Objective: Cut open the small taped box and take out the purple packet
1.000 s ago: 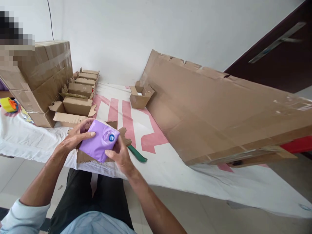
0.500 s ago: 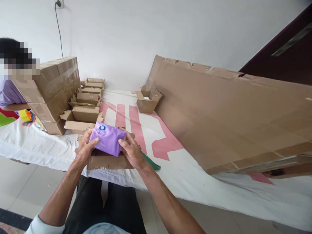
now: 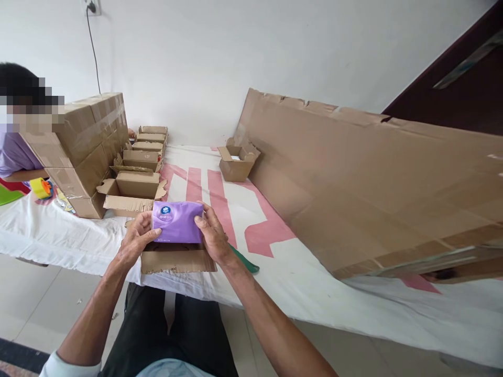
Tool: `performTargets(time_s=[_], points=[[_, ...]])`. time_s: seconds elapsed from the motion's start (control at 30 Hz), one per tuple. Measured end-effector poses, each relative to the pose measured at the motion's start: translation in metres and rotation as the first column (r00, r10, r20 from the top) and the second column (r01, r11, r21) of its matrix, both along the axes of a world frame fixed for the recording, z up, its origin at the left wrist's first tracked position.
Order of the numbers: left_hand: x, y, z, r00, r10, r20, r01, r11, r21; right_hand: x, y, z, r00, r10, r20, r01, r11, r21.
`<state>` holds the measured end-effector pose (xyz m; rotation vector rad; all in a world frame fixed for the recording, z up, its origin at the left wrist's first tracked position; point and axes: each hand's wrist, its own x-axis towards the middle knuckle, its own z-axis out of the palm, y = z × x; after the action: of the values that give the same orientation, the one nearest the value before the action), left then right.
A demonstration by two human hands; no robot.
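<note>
A purple soft pack [image 3: 177, 222] with a round blue logo is held between both my hands, standing on its long edge in a small open cardboard box [image 3: 176, 259] at the near edge of the table. My left hand [image 3: 135, 242] grips the pack's left end with the fingers curled round it. My right hand [image 3: 212, 238] presses its right end. The box's front flap lies folded out toward me. A green handle [image 3: 245, 261] pokes out from under my right wrist.
Several open small boxes [image 3: 131, 184] line up at the left beside a stack of taped cartons [image 3: 82, 141]. Another small box [image 3: 236, 162] sits further back. A big flattened cardboard sheet [image 3: 365, 178] covers the right. A person sits far left near a tape dispenser [image 3: 41, 187].
The pack has turned from flat and tilted to upright and has dropped lower into the open box. Both hands moved with it.
</note>
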<state>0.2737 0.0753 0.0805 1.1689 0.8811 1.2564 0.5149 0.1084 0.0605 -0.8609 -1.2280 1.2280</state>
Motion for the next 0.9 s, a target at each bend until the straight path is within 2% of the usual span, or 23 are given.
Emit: performTargets(time_s=[0.1, 0.2, 0.33, 0.43, 0.57, 0.77, 0.9], points=[[-0.001, 0.006, 0.004, 1.0, -0.007, 0.018, 0.006, 0.999, 0.032, -0.002, 0.008, 0.003, 1.0, 0.003, -0.013, -0.003, 1.0, 0.03], [-0.002, 0.021, 0.011, 1.0, 0.007, 0.024, -0.009, 0.996, 0.084, -0.007, 0.026, 0.011, 1.0, 0.004, -0.019, -0.002, 0.996, 0.091], [-0.006, 0.058, 0.018, 0.999, 0.044, 0.008, -0.045, 0.986, 0.162, -0.018, 0.064, 0.024, 1.0, 0.004, -0.022, -0.001, 0.988, 0.155], [-0.011, 0.087, 0.017, 1.0, 0.03, -0.009, -0.028, 0.991, 0.132, -0.025, 0.092, 0.028, 1.0, 0.011, 0.016, -0.013, 0.989, 0.15], [-0.016, 0.109, 0.008, 0.997, 0.039, -0.069, -0.036, 0.998, 0.048, -0.029, 0.113, 0.02, 0.996, 0.016, 0.084, -0.028, 0.989, 0.146], [-0.018, 0.114, -0.006, 0.993, 0.063, -0.1, -0.064, 0.998, -0.003, -0.031, 0.119, -0.002, 0.995, 0.001, 0.095, -0.014, 0.991, 0.136], [-0.019, 0.118, -0.008, 0.993, 0.057, -0.104, -0.059, 0.998, -0.012, -0.031, 0.122, -0.008, 0.996, 0.026, 0.085, -0.038, 0.989, 0.14]])
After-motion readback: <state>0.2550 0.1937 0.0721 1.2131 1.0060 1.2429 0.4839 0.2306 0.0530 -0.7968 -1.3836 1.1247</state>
